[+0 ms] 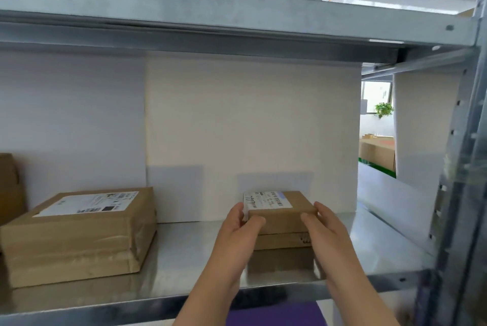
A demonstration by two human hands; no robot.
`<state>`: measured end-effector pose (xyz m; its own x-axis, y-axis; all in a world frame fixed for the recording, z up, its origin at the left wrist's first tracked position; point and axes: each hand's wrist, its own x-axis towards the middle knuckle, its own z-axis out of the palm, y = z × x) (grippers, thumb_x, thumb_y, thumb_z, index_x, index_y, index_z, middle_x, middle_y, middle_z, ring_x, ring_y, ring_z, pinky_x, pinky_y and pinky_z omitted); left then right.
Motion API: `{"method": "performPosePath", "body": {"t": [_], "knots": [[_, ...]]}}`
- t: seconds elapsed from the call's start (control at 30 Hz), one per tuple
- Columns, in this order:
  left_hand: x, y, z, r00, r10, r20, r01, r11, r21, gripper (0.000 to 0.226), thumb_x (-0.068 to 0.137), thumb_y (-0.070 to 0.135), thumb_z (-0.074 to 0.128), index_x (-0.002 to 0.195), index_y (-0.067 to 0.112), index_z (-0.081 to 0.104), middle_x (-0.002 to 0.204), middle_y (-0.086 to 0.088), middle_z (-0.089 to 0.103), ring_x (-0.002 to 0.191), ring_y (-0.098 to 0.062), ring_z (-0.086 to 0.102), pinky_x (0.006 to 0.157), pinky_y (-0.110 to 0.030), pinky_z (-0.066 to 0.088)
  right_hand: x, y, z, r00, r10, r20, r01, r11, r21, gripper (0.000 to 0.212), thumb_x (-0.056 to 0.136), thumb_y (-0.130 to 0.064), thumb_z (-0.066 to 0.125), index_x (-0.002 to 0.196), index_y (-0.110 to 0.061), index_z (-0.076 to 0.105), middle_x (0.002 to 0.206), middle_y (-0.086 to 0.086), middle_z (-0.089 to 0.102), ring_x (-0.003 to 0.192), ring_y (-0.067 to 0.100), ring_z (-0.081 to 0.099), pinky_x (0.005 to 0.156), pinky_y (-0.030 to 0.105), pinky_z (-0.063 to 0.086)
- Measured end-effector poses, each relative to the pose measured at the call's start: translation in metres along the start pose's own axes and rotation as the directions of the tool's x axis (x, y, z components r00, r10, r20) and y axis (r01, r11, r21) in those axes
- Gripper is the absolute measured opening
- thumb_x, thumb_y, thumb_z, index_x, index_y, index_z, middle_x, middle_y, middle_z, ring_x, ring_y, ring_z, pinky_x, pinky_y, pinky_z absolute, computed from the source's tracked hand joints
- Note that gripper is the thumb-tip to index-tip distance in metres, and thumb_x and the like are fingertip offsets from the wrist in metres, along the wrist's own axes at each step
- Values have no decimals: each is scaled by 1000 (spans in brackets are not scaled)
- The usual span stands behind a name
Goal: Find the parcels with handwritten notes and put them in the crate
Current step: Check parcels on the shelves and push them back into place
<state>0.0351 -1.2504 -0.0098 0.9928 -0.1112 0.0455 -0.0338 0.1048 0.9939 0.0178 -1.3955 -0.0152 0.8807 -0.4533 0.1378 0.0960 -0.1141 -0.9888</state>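
Observation:
A small brown parcel [282, 216] with a white label bearing printed lines and large dark marks sits on top of another small brown box [283, 241] on the metal shelf [184, 249]. My left hand [238, 230] grips its left side, thumb on the front face. My right hand [322, 228] grips its right side. A larger brown parcel [79, 236] with a printed white label lies on the shelf to the left, wrapped in clear tape. No crate is in view.
An upper metal shelf [210, 14] carrying white boxes hangs close overhead. White boards back the shelf. A grey upright post [458, 193] stands at the right. Part of a brown box [9, 186] shows at the far left. A purple surface [274, 313] lies below.

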Motion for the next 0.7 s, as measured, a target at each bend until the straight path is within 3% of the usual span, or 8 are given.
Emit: {"method": "performPosePath", "body": {"t": [0.07,0.17,0.23,0.3,0.37,0.5,0.6,0.7], "knots": [[2,-4,1,1000,-13,-19,13,1000,10,47,94,23,57,138,37,49,117,17,66,111,-9,64,105,-40,49,-1,2,1,1000,3,13,-3,1000,-6,43,100,-28,50,142,-34,46,130,-8,54,113,14,52,97,34,43],[6,-9,1,996,0,-88,-1,1000,-15,35,94,29,58,128,40,56,118,12,69,111,-14,65,98,-44,55,-4,2,1,1000,-2,-16,2,999,41,15,100,-28,51,111,-38,55,110,-12,62,94,6,57,84,35,50],[3,-9,2,985,68,-158,-75,996,-39,28,98,26,55,123,38,59,114,12,69,106,-9,64,84,-28,58,-6,2,-1,997,-50,-61,55,996,71,9,101,-26,53,97,-34,56,98,-20,60,86,1,55,70,27,47],[-4,-8,2,953,192,-233,-205,978,-31,22,99,18,55,115,33,61,110,11,70,102,-5,64,66,-9,51,-9,3,-2,990,-99,-101,108,989,99,10,100,-25,56,93,-33,55,95,-21,59,86,1,56,69,25,44],[-8,-12,1,915,307,-260,-318,948,1,22,97,12,58,108,30,63,109,9,72,99,-3,67,67,-4,50,-15,4,-1,980,-143,-137,159,980,116,10,99,-23,57,93,-32,56,95,-18,62,90,3,59,73,24,45],[-17,-22,1,851,446,-278,-462,887,10,33,92,2,63,101,33,62,106,14,73,103,-6,68,80,-20,56,-28,9,4,939,-232,-254,291,929,229,24,95,-6,56,93,-29,60,94,-12,68,84,-1,64,68,13,46],[-22,-25,3,816,506,-281,-526,850,2,35,90,5,65,100,38,61,112,10,72,106,-19,68,84,-29,53,-36,13,7,924,-241,-299,330,895,300,28,95,1,53,98,-27,60,93,-12,69,81,-2,67,71,16,50],[-25,-26,4,800,526,-288,-547,837,9,29,82,17,62,102,38,61,114,9,71,109,-21,67,89,-34,53,-36,16,6,914,-253,-317,352,882,312,31,96,2,52,99,-28,61,97,-10,69,85,0,67,75,20,49]]}}
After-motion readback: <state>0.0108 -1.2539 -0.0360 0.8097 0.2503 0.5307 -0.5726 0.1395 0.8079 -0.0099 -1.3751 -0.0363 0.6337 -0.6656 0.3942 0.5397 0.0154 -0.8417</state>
